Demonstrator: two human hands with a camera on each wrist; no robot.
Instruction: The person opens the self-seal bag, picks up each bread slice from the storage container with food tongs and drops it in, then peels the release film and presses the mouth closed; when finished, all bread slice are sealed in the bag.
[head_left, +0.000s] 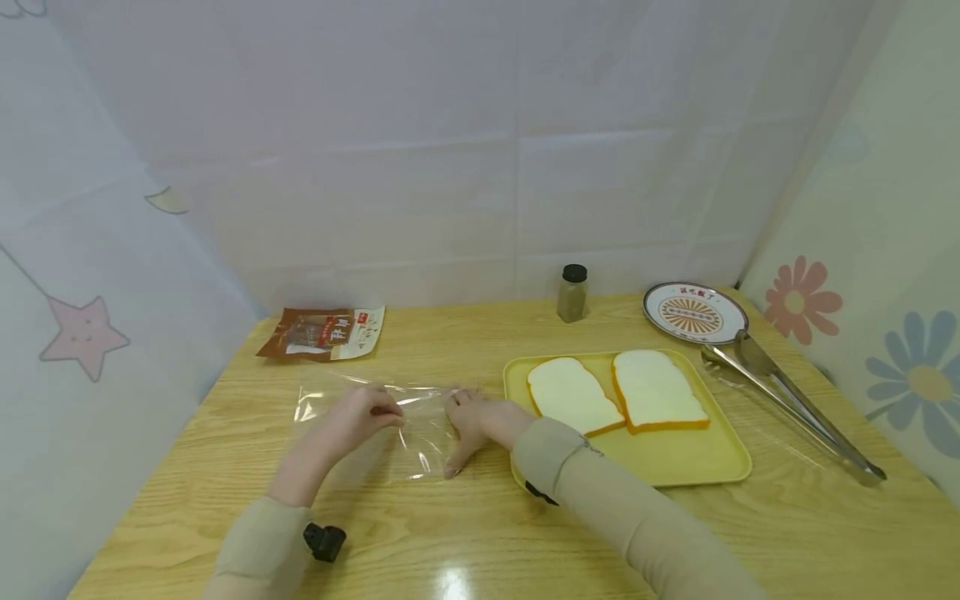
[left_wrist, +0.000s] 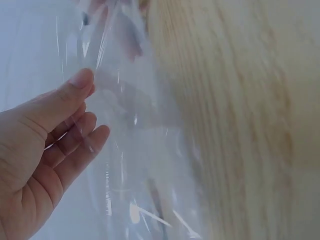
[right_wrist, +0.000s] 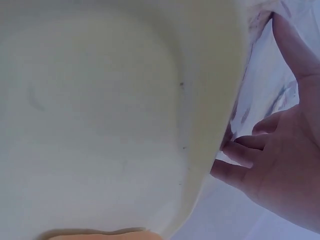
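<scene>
A sheet of clear plastic film, crinkled and glossy, lies on the table in front of me; whether it is a bag I cannot tell. My left hand pinches it between thumb and fingertips, plainest in the left wrist view, where the film hangs in folds. At its right end my right hand rests with thumb and fingers spread, beside the yellow tray. In the right wrist view, that hand lies next to the tray's rim, its fingertips partly hidden.
Two white bread slices with orange crusts, a left one and a right one, lie on the tray. Behind stand a black-capped jar and a patterned plate. Metal tongs lie right; a brown-and-white packet lies back left.
</scene>
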